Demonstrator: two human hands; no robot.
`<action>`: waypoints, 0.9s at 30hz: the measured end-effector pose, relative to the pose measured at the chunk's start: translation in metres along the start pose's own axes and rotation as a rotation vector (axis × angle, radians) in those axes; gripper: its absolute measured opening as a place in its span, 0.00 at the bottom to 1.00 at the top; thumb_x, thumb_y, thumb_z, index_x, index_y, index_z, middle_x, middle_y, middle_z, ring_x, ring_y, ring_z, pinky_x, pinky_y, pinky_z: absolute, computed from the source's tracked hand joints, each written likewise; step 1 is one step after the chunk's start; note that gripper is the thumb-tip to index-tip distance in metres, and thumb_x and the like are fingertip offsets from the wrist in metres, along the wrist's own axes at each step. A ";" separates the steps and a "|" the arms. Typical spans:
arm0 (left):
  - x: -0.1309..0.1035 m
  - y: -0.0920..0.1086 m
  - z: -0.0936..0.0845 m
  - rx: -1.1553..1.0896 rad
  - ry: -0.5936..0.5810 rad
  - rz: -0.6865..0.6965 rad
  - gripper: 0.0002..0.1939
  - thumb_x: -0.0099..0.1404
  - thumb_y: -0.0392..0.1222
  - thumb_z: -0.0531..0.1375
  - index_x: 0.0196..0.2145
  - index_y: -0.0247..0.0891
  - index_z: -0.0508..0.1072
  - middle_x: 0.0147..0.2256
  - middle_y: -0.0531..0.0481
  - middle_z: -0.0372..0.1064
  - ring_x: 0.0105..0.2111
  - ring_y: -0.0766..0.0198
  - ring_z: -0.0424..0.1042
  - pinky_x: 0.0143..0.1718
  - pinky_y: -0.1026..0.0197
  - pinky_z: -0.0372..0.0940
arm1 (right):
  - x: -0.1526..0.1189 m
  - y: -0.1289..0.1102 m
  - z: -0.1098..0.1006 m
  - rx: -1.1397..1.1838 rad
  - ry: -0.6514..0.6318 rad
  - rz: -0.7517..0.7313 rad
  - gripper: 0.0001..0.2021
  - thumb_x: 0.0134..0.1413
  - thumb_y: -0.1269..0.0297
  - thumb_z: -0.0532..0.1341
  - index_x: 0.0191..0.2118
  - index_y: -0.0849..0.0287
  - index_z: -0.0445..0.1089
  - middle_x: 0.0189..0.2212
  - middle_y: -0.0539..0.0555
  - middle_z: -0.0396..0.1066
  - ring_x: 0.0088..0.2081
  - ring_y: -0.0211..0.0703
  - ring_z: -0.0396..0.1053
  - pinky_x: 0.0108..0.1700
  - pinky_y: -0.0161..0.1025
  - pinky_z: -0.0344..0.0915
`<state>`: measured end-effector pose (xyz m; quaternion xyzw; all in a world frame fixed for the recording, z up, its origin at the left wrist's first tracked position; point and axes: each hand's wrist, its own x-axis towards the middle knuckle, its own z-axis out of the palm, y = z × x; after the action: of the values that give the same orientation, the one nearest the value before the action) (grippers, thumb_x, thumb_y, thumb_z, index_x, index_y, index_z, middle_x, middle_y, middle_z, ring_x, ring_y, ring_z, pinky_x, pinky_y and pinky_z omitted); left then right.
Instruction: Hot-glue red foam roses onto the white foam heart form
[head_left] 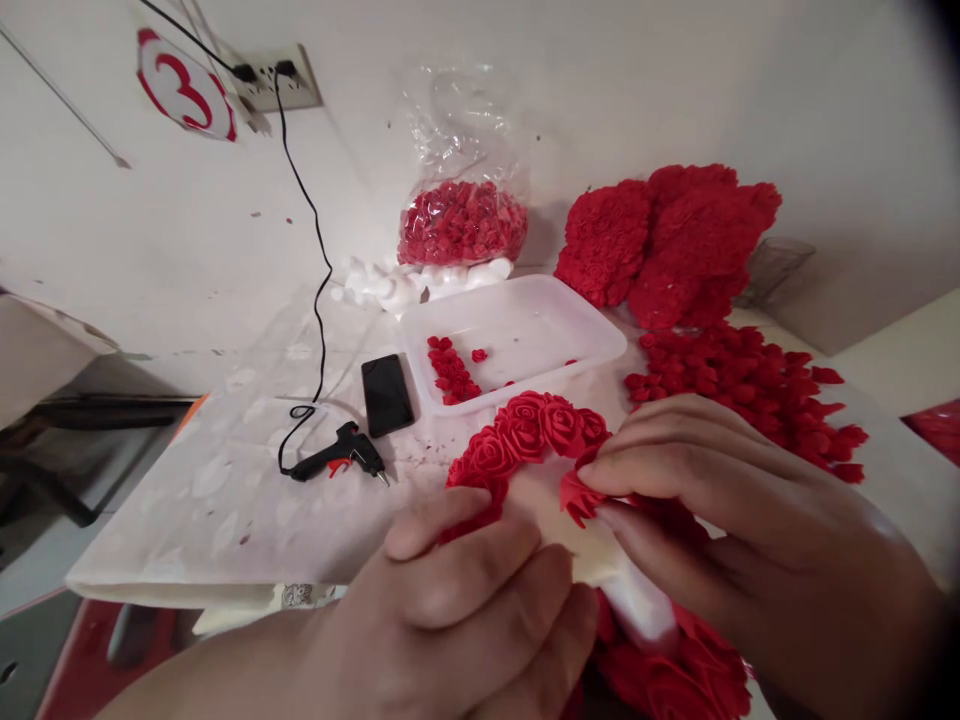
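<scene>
Rose (579,500), red: pinched between thumb and fingers of right hand (750,525), at pale form (541,500) near table's (187,530) front edge. Left hand (472,600): clasping same form, its rim set with roses (525,425). Tray (536,325), white: beyond the form; buds (451,375) along its left edge. Phone (388,395), black: just beside tray's left edge. Glue gun (345,452): nearer table's front edge. Bag (465,125), clear: table's back edge.

The location appears to be a craft workshop, indicated by the glue gun (346,452) on the worktop (217,530), bagged red artificial flowers (463,222) at its wall-side edge, and a numbered wall sign (186,85).
</scene>
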<state>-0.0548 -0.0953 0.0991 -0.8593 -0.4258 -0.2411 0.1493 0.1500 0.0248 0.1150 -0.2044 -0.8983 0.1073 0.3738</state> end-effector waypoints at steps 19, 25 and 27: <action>0.011 0.001 0.013 -0.036 0.032 0.015 0.13 0.71 0.31 0.56 0.45 0.38 0.80 0.46 0.55 0.80 0.51 0.65 0.75 0.64 0.59 0.64 | 0.000 0.004 0.006 -0.201 -0.078 0.001 0.04 0.62 0.71 0.60 0.38 0.54 0.69 0.33 0.53 0.75 0.39 0.50 0.71 0.46 0.50 0.65; 0.011 0.003 0.014 -0.077 0.060 -0.028 0.14 0.70 0.28 0.55 0.44 0.35 0.80 0.45 0.54 0.80 0.51 0.65 0.75 0.66 0.61 0.61 | 0.001 0.005 0.003 -0.259 -0.189 -0.094 0.10 0.61 0.75 0.56 0.36 0.55 0.72 0.32 0.55 0.74 0.39 0.53 0.69 0.42 0.53 0.64; 0.011 0.003 0.015 -0.083 0.048 -0.047 0.13 0.71 0.31 0.56 0.45 0.36 0.80 0.45 0.54 0.81 0.51 0.64 0.75 0.66 0.60 0.61 | 0.001 0.006 0.002 -0.269 -0.220 -0.091 0.10 0.60 0.75 0.57 0.35 0.54 0.72 0.33 0.55 0.75 0.41 0.54 0.69 0.44 0.54 0.64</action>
<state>-0.0428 -0.0831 0.0920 -0.8484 -0.4317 -0.2826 0.1180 0.1497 0.0307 0.1127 -0.1987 -0.9484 -0.0091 0.2470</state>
